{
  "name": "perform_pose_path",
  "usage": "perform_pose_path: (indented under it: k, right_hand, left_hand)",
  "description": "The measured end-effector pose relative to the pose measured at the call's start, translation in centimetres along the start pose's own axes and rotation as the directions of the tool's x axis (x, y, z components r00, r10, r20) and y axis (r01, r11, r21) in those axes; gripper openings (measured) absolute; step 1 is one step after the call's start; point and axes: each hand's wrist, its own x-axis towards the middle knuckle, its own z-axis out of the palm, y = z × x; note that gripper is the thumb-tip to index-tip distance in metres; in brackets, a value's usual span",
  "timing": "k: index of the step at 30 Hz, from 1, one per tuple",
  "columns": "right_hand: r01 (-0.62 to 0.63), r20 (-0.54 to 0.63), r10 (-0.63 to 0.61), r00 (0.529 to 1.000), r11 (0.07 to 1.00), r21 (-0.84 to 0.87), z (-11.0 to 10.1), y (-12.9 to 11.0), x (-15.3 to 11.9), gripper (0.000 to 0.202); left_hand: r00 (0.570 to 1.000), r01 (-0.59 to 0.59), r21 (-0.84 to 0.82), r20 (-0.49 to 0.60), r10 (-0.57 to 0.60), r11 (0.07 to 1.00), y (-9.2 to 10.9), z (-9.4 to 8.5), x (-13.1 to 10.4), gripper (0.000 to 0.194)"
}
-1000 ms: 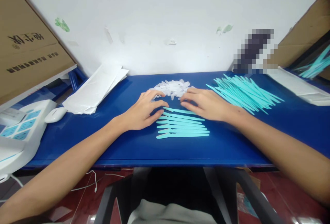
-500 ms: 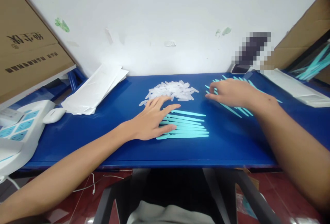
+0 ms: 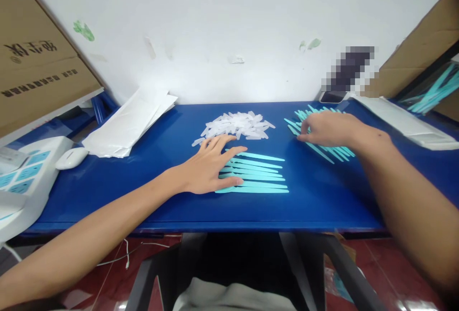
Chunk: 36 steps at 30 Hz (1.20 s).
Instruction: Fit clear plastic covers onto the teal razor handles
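Note:
My left hand [image 3: 206, 167] lies with fingers spread over the left ends of a row of turquoise plastic sticks [image 3: 263, 172], thin and tapered. The sticks in this row lie side by side, pointing right. Its fingertips reach the front edge of a heap of small whitish translucent plastic pieces [image 3: 238, 123]. Over on the right, my right hand [image 3: 324, 129] is bent down onto a loose pile of the same turquoise sticks [image 3: 322, 154]. Its thumb and index finger are drawn close together at the pile's left side; whatever is between them is hidden.
White flat bags or sheets [image 3: 124, 122] lie at the left, beside a white earbud-like case [image 3: 71, 158] and a white device [image 3: 53, 177]. Cardboard boxes [image 3: 39, 62] stand at the sides. A phone [image 3: 333, 97], partly pixelated, leans on the wall near a white tray [image 3: 401, 122].
My right hand has shifted slightly right over its pile, and its thumb and index finger have come closer together. My left hand stays on the row of sticks.

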Motion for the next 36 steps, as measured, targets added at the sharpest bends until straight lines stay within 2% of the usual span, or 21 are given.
perform_pose_path:
  k: [5,9,11,15,20,22,27,32,36]
  right_hand:
    - [0.143,0.006,-0.144,0.99,0.986,0.081,0.3,0.1,0.1,0.019]
    - [0.313,0.039,-0.325,0.945,0.931,0.186,-0.1,-1.0,-0.9,0.016]
    - [0.384,0.016,-0.399,0.917,0.892,0.239,-0.4,-1.9,-1.5,0.016]
    - [0.507,-0.118,-0.495,0.861,0.813,0.286,-0.2,-4.1,-2.0,0.018]
    - [0.623,-0.328,-0.544,0.772,0.748,0.228,1.3,-6.9,-1.4,0.024]
    - [0.649,-0.379,-0.55,0.744,0.73,0.215,1.9,-7.8,-1.3,0.026]
    - [0.651,-0.402,-0.541,0.739,0.727,0.218,2.3,-8.9,-1.8,0.033]
    - [0.66,-0.413,-0.55,0.726,0.727,0.19,2.0,-8.2,-1.9,0.031]
    - [0.605,-0.387,-0.516,0.764,0.782,0.151,1.8,-7.1,-1.6,0.022]
  left_hand:
    - [0.995,-0.078,0.002,-0.06,0.078,0.997,-0.4,-0.4,-0.3,0.067]
    - [0.965,-0.221,0.05,-0.133,0.226,0.974,-0.6,-0.9,-0.5,0.046]
    - [0.945,-0.285,0.057,-0.152,0.29,0.957,-0.5,-1.0,-0.6,0.038]
    - [0.925,-0.35,0.064,-0.133,0.355,0.935,0.0,-0.8,-0.5,0.035]
    - [0.934,-0.327,0.09,-0.121,0.337,0.941,0.1,-0.7,-0.6,0.041]
    - [0.943,-0.308,0.102,-0.095,0.318,0.946,0.1,-0.8,-0.6,0.044]
    - [0.952,-0.297,0.083,-0.056,0.302,0.951,0.3,-1.0,-0.7,0.046]
    - [0.953,-0.282,0.08,-0.09,0.289,0.956,-0.3,-1.0,-0.7,0.049]
    - [0.966,-0.227,0.116,-0.099,0.238,0.967,-0.6,-0.8,-0.7,0.057]
